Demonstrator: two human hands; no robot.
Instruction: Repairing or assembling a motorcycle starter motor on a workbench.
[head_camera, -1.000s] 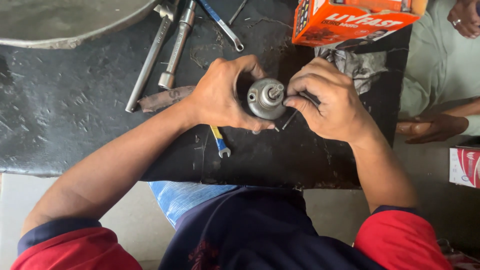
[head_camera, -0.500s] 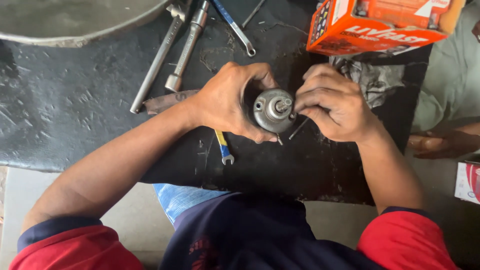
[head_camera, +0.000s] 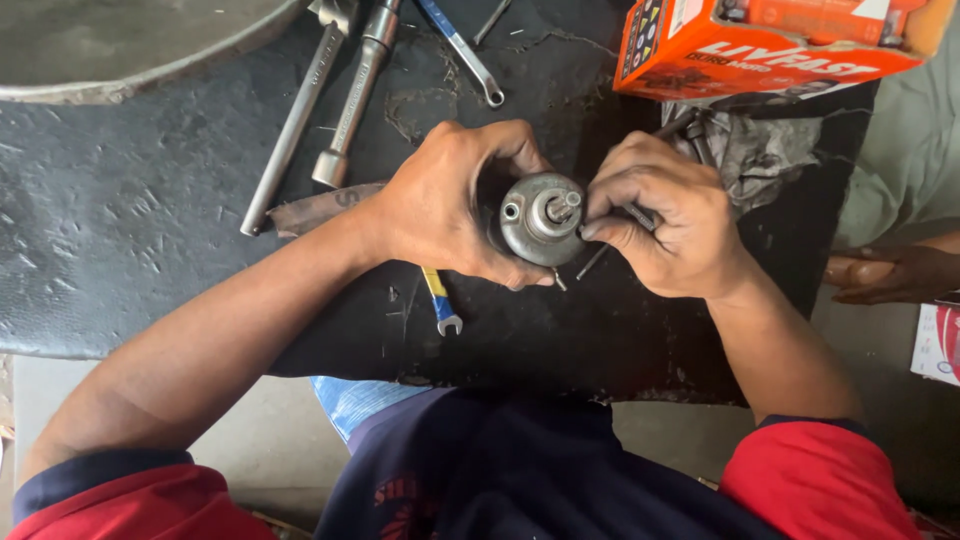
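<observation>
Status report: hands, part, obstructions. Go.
Left hand grips round metal motor part. Right hand pinches thin tool at its rim. Spanner beneath, nothing blocking.

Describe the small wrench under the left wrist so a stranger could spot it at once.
Start at the dark mat. Below the left hand, which grips the round metal part, a small wrench pokes out. Unlike the plain steel tools above, its handle is blue and yellow.

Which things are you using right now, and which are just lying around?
In use:
- round metal part, gripped by the left hand
- thin rod, pinched by the right hand

Lying around:
- long metal tools
- blue-handled wrench
- orange box
- grey rag
- another person's hand
</observation>
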